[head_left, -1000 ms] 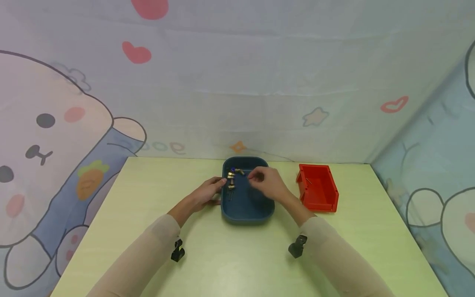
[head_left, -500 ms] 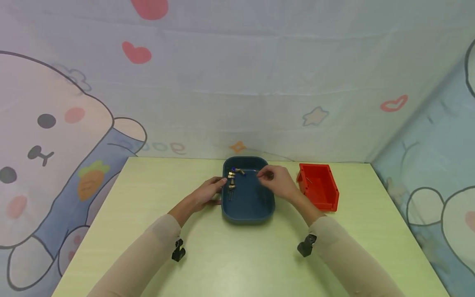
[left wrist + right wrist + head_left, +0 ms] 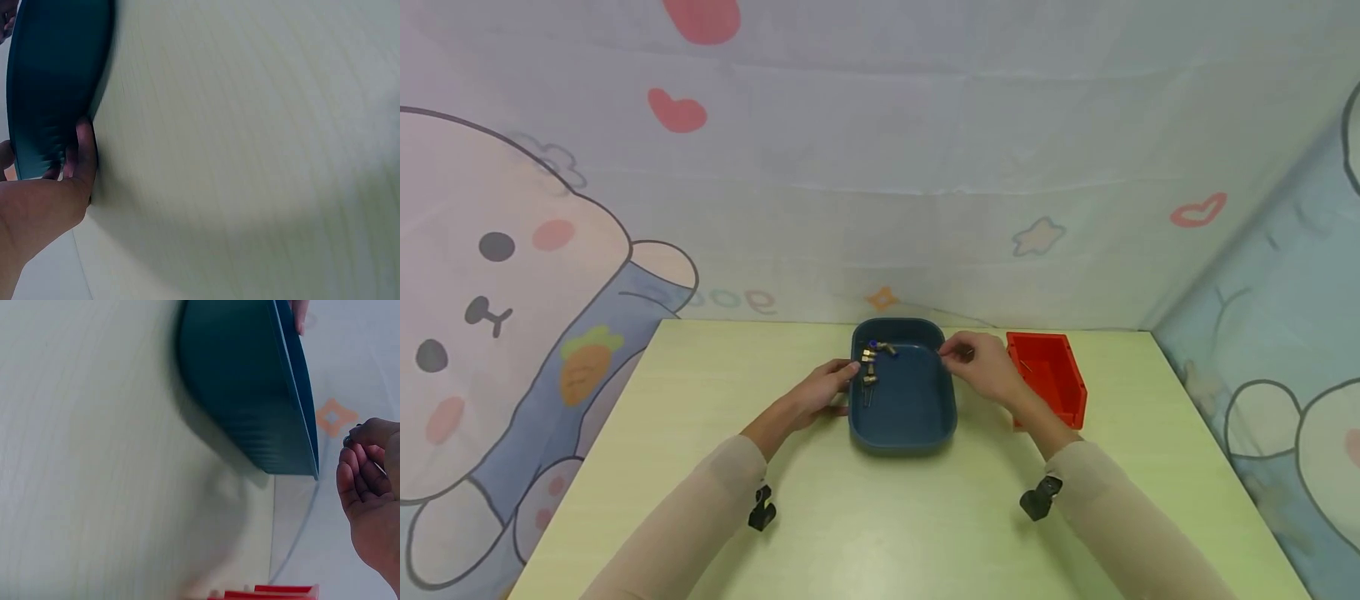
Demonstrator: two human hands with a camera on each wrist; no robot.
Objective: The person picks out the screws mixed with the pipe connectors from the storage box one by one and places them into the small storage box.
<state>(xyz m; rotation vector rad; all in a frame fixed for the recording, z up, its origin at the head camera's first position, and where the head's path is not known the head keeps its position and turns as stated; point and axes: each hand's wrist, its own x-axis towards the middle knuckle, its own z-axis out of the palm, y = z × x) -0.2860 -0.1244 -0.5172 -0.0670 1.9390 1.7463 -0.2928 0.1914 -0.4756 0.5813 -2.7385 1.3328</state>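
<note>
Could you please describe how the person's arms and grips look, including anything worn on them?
The left sleeve and right sleeve are long, plain and pale beige. A blocky black left wrist camera and matching right wrist camera sit at the wrists. The left grip and right grip are gloveless hands.

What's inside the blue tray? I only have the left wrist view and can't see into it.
Observer: Small metal parts, grouped toward the left side of the tray.
Engineer: And the right hand, is its grip loaded?
Observer: Yes, thumb and finger pinch a tiny shiny piece; too small to say what.
Engineer: Anything else on the table?
Observer: A red bin, standing to the tray's right.
</note>
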